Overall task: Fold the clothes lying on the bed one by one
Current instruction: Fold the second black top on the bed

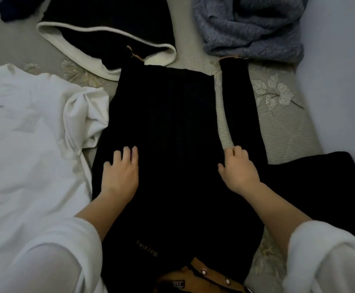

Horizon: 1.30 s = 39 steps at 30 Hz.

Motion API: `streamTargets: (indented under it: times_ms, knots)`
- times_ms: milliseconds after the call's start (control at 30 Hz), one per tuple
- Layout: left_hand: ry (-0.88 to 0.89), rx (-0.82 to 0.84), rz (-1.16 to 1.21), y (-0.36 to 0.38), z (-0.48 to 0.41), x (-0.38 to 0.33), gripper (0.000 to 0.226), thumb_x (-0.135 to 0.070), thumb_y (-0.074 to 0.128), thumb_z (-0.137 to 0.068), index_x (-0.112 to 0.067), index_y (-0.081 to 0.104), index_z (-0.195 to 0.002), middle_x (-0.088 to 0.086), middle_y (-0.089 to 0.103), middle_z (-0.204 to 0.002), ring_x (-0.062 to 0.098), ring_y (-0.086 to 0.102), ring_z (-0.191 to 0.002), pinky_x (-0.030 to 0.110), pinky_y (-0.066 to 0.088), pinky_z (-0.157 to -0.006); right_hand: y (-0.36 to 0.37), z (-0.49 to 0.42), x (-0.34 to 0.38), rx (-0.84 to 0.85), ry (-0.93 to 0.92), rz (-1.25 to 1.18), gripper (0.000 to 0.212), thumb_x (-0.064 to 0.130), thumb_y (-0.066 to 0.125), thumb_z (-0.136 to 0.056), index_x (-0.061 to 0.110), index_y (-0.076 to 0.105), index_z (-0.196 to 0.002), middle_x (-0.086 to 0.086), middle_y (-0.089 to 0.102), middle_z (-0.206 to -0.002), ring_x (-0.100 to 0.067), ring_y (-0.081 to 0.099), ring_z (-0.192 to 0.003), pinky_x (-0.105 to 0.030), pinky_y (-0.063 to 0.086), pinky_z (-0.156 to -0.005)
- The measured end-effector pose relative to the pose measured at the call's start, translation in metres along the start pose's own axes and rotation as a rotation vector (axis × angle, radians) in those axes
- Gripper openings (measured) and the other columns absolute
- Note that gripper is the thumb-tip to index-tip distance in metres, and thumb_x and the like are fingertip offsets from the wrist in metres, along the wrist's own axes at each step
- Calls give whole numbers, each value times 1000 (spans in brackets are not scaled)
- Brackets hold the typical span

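- Black sweater (168,115) lies spread out under both hands: left hand (119,172) has its fingers flat on it, right hand (239,168) fingers are bent at the sleeve root, grip unclear.
- Likely no fold made yet. White garment (30,132) left of the fingers and grey knit (250,26) beyond them still wait.

The left forearm, bare below a loose white left sleeve (51,256), reaches forward. The left hand (120,173) lies flat, palm down, fingers straight and slightly spread. The right hand (239,169), beyond a matching white right sleeve (329,256), is palm down with fingers bent and thumb stretched leftward.
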<state>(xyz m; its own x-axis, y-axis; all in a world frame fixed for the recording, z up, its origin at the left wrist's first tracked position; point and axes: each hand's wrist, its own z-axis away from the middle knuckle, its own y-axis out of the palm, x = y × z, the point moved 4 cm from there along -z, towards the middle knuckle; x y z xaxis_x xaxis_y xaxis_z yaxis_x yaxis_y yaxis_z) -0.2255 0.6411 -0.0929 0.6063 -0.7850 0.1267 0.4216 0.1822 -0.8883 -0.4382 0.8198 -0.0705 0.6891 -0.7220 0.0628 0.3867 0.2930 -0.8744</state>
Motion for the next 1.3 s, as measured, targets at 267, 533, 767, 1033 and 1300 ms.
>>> streamTargets:
  times_ms: [267,533,767,1033,1300]
  knots:
    - [-29,195,-176,-18,-3,31,22,-26,49,-91,-24,60,-109,-3,57,-111,17,58,-104,28,43,-76,-33,2,-50,554,160,214,13,29,53,-88,18,47,-85,4,46,-75,-12,48,-60,-27,45,-59]
    - [-21,-20,546,-70,-96,28,18,-26,53,-90,-14,66,-94,5,64,-93,25,60,-91,31,46,-74,-78,-103,-18,-125,121,-255,11,20,59,-83,14,65,-90,-16,67,-97,-34,63,-96,-36,49,-81]
    - [394,-146,239,-82,-158,-28,63,-32,44,-95,-31,16,-151,-3,26,-153,20,10,-143,43,12,-115,-68,-145,6,-122,-332,50,51,16,56,-81,24,52,-131,1,43,-137,-22,36,-127,-38,31,-99]
    - [603,-382,30,-104,-154,31,14,-30,57,-87,-18,63,-91,-3,66,-83,25,57,-88,43,36,-85,-96,-151,-12,-330,-409,-23,22,19,62,-77,15,43,-66,-3,49,-69,-29,48,-80,-36,36,-67]
    - [180,-343,-58,-121,-178,135,40,6,61,-74,-13,65,-109,10,69,-91,34,59,-85,40,40,-64,-123,-181,-55,-511,76,-325,4,13,55,-82,10,55,-79,-9,52,-73,-30,49,-76,-36,36,-65]
